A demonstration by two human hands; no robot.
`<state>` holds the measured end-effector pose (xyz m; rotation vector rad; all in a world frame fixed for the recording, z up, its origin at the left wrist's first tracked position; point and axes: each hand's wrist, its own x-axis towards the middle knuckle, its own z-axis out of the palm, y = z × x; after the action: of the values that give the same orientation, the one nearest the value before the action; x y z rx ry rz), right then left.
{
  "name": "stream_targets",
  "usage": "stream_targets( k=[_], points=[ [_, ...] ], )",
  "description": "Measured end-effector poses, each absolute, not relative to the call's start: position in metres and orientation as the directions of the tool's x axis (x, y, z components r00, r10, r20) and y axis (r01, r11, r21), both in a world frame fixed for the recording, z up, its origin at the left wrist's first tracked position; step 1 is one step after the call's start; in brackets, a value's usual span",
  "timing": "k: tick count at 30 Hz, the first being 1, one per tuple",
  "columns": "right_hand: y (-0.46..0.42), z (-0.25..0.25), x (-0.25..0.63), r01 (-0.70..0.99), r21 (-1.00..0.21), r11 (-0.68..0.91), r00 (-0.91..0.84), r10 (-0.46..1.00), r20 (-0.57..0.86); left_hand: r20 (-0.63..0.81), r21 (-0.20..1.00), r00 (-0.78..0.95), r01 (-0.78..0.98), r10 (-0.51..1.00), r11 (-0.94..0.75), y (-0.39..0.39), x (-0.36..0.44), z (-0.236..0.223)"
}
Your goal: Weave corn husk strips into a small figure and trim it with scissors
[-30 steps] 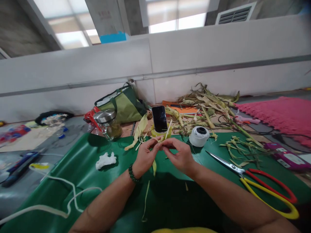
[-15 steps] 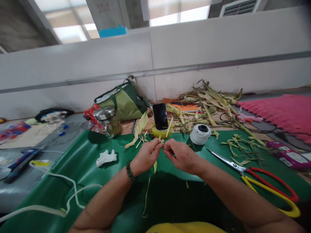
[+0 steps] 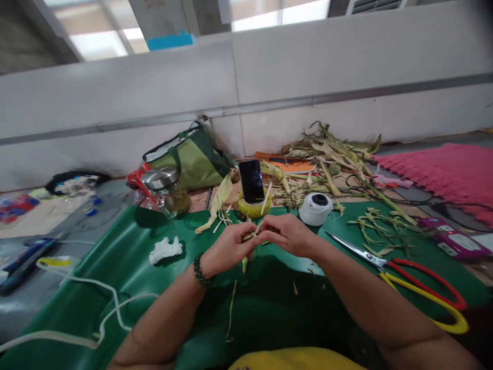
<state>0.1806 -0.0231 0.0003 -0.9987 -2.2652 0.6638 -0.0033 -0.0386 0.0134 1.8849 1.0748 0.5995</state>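
Note:
My left hand (image 3: 231, 248), with a dark green bead bracelet at the wrist, is closed around a small piece of pale corn husk (image 3: 250, 236). A yellow-green end of it pokes out below the fingers. My right hand (image 3: 288, 234) meets it from the right, its fingertips pinched on the husk's upper end. Fingers hide most of the piece. Just beyond the hands a phone (image 3: 251, 181) leans upright in a yellow ring-shaped holder (image 3: 252, 207). To the right stands a spool of white thread (image 3: 315, 209). Scissors (image 3: 377, 261) with red and yellow handles lie beside my right forearm.
A green mat (image 3: 134, 267) covers the work surface. Dried husks and stalks (image 3: 331, 154) are heaped at the back right, near a pink fringed cloth (image 3: 442, 174). A glass jar (image 3: 169, 192), a green bag (image 3: 192, 159), crumpled white tissue (image 3: 165, 250) and a white cable (image 3: 96, 280) are leftward.
My right hand has moved in against the left, and its fingertips now pinch the husk. My left hand has turned slightly and lowered. The whole view has shifted a little.

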Motion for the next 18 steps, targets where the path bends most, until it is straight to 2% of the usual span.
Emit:
stream_targets(
  k=[4, 7, 12, 15, 18],
  points=[
    [-0.025, 0.002, 0.181, 0.319, -0.666, 0.674, -0.669, 0.658, 0.345, -0.025, 0.877, 0.52, 0.422, 0.854, -0.232, -0.039, -0.005, 0.013],
    [-0.026, 0.003, 0.179, 0.166, -0.739, 0.653, -0.698, 0.607, 0.38, -0.069, 0.916, 0.602, 0.353, 0.795, -0.188, -0.04, -0.008, 0.017],
    [-0.029, 0.004, 0.179, 0.101, -0.773, 0.626, -0.717, 0.585, 0.38, -0.122, 0.935, 0.705, 0.317, 0.699, -0.157, -0.043, -0.016, 0.023],
    [-0.029, 0.004, 0.178, 0.067, -0.829, 0.555, -0.743, 0.583, 0.33, -0.148, 0.949, 0.735, 0.293, 0.662, -0.114, -0.041, -0.018, 0.024],
    [-0.027, 0.001, 0.176, 0.031, -0.906, 0.423, -0.71, 0.647, 0.278, -0.137, 0.959, 0.716, 0.268, 0.684, -0.089, -0.037, -0.02, 0.022]
  ],
)
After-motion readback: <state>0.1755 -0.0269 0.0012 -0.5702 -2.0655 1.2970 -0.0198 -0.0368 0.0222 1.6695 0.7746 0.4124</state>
